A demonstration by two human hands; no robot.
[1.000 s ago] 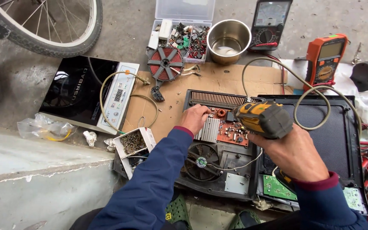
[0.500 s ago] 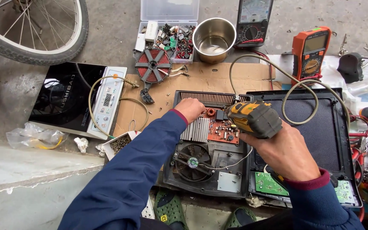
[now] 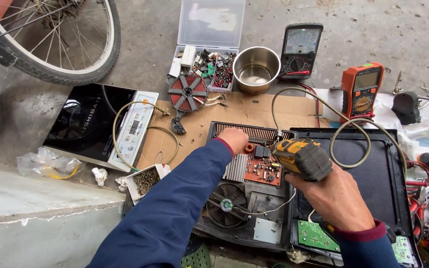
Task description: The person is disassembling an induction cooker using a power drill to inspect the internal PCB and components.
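Two hands are at work over an opened induction cooker base [image 3: 254, 198] lying on cardboard on the concrete floor. The right hand [image 3: 336, 198] is closed around the grip of a yellow and black electric screwdriver [image 3: 301, 158], whose long axis runs from the palm toward the upper left, its nose directed at the red circuit board [image 3: 263, 168]. The bit itself is hidden behind the tool body, so contact with the board cannot be confirmed. The left hand [image 3: 233, 140] is placed on the finned heatsink [image 3: 235, 166] just left of the board, fingers curled downward; what they grip, if anything, cannot be told. The board thus lies between both hands, with the left nearer. A cooling fan [image 3: 227, 204] sits below the heatsink. Compared with half a second earlier, the hands are held in nearly the same posture; only the camera viewpoint has shifted slightly.
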